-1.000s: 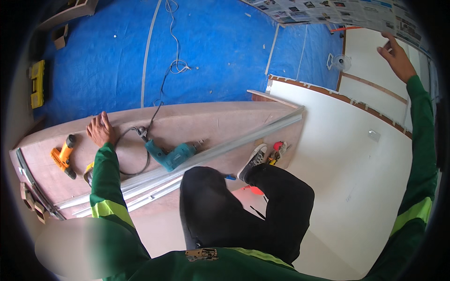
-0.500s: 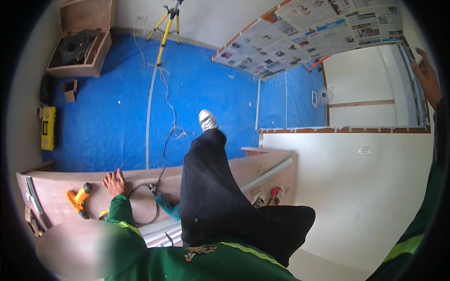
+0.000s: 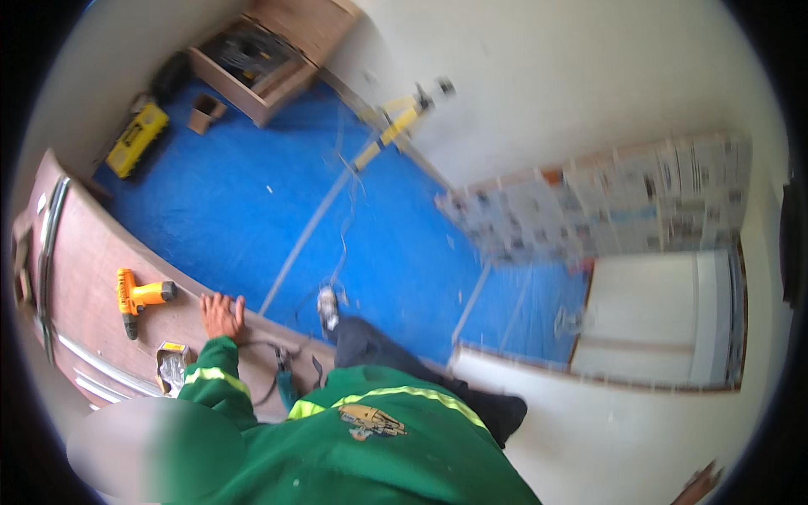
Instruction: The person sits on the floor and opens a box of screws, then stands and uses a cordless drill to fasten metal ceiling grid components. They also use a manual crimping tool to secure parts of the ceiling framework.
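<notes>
My left hand [image 3: 221,316] lies flat with fingers apart on the edge of a long wooden bench top [image 3: 93,244]. An orange and black cordless drill [image 3: 145,296] rests on its side to the left of that hand. Closer to my sleeve stands a small open box [image 3: 173,369] with something in clear plastic inside. A teal corded power tool [image 3: 287,387] lies by my left forearm, partly covered by my green shirt. At the lower right rim, my right hand [image 3: 700,485] shows only in part, slightly blurred, its fingers stretched beside the white wall, holding nothing visible.
Blue sheeting [image 3: 311,227] covers the floor, with a cable trailing over it. A yellow tripod [image 3: 391,135], an open wooden chest [image 3: 252,71] and a yellow case [image 3: 137,140] stand farther off. A newspaper-covered panel [image 3: 606,198] is at the right. Metal strips [image 3: 109,370] lie on the bench.
The view has turned, and my body and legs have shifted. My left hand stays on the bench edge. My right hand has left the upper right door frame and is now low at the right rim.
</notes>
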Available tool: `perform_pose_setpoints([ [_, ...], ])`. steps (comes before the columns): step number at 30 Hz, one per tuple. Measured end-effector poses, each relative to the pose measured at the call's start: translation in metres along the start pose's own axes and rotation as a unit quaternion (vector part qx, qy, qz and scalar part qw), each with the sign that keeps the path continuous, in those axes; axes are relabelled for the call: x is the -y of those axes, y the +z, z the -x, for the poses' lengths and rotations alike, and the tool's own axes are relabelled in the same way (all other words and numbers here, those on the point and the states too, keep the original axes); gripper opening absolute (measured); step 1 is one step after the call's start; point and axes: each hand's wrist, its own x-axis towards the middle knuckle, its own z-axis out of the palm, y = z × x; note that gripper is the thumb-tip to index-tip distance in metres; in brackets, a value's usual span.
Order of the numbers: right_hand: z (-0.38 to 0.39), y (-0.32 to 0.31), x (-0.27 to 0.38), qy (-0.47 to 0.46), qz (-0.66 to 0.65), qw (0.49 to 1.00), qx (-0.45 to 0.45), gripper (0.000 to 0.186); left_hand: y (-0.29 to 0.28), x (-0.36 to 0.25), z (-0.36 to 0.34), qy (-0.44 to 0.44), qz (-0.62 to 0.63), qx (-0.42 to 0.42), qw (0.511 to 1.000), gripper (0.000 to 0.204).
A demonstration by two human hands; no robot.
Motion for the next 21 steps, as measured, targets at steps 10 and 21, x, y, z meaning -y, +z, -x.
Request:
perform_pose_setpoints([
  [10,0.376,0.6,0.043,0.48,-0.23,0.701,0.476,0.061,0.008,0.0,-0.007,-0.049,0.07,-0.107,0.991,0.047],
  [21,0.432,0.783,0.643,-0.187,-0.311,0.518,0.775,0.052,0.014,0.001,0.001,-0.035,0.04,-0.154,0.987,0.048],
])
